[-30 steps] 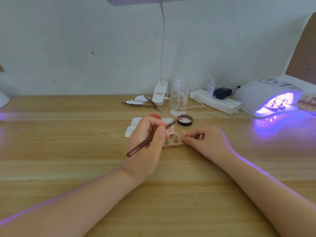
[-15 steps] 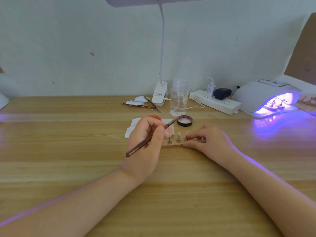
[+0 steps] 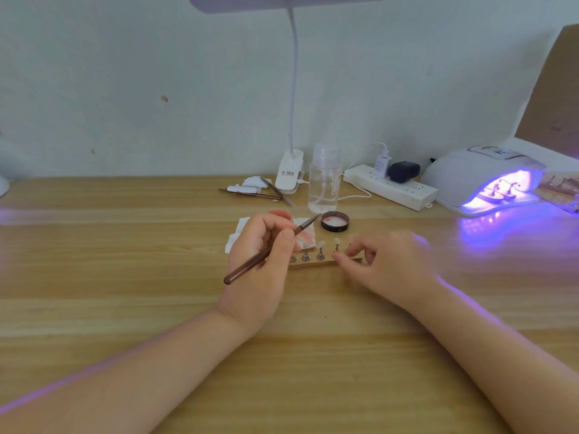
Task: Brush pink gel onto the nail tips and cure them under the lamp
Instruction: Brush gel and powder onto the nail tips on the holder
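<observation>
My left hand grips a brown gel brush, whose tip points up and right toward an open jar of pink gel. Just right of that hand lies a wooden strip carrying small metal stands with pale nail tips. My right hand is blurred; its thumb and fingers pinch the strip's right end. At the far right a white curing lamp glows purple, with nail stands inside.
A pink-stained wipe lies behind the strip. Further back stand a clear pump bottle, a clip desk lamp, a power strip with plugs, and tweezers with cotton. A brown board leans at the right.
My right hand has slid to the right along the strip, uncovering a third nail tip stand. My left hand with the brush has barely moved.
</observation>
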Action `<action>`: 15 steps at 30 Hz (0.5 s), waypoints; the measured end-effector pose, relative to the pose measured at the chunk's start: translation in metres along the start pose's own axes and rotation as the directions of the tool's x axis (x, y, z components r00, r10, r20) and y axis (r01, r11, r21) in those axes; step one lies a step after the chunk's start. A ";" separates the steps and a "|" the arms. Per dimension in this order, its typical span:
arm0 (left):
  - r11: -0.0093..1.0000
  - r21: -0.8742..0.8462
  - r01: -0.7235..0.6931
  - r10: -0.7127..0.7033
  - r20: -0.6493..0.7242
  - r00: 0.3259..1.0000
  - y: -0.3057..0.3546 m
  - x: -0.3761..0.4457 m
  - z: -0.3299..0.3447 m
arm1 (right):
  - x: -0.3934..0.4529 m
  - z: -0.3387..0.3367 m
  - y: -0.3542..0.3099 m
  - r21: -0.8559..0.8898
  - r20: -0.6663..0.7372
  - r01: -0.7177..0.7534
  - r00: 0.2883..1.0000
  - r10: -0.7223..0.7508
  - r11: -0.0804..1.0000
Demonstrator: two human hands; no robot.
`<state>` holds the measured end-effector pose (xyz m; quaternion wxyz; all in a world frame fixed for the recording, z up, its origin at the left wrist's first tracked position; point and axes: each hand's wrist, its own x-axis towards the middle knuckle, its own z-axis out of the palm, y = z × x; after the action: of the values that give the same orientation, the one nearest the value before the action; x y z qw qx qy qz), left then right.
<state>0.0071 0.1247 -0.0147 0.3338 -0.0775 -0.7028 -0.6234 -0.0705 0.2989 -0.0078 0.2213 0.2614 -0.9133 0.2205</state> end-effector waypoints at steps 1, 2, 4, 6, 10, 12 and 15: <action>1.000 -0.003 0.004 -0.004 -0.009 1.000 0.000 0.000 0.000 | -0.001 0.003 -0.002 -0.068 0.064 -0.012 0.998 0.017 0.998; 1.000 -0.002 0.006 -0.006 -0.017 1.000 -0.001 0.001 0.000 | -0.001 0.006 -0.004 -0.117 0.099 -0.020 0.995 0.032 0.993; 1.000 0.002 0.010 -0.010 -0.029 1.000 0.000 0.001 0.000 | -0.001 0.011 -0.007 -0.163 0.101 -0.024 0.994 0.041 0.986; 1.000 0.000 0.018 -0.018 -0.042 0.999 0.001 0.002 0.000 | 0.000 0.014 -0.009 -0.197 0.071 -0.028 0.997 0.042 0.980; 0.997 0.044 0.063 -0.061 -0.047 0.997 0.005 0.003 0.001 | 0.000 0.017 -0.007 -0.210 0.024 -0.048 0.998 0.054 0.977; 0.993 0.059 0.103 -0.100 -0.054 0.994 0.009 0.005 0.001 | 0.000 0.018 -0.006 -0.209 0.044 -0.046 0.997 0.056 0.977; 0.986 0.082 0.143 -0.137 -0.071 0.988 0.017 0.012 0.001 | 0.001 0.020 -0.006 -0.210 0.050 -0.027 0.998 0.038 0.977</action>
<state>0.0066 0.1251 0.0062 0.3150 0.0072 -0.7217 -0.6163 -0.0738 0.2833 -0.0216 0.2192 0.2276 -0.9412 0.1195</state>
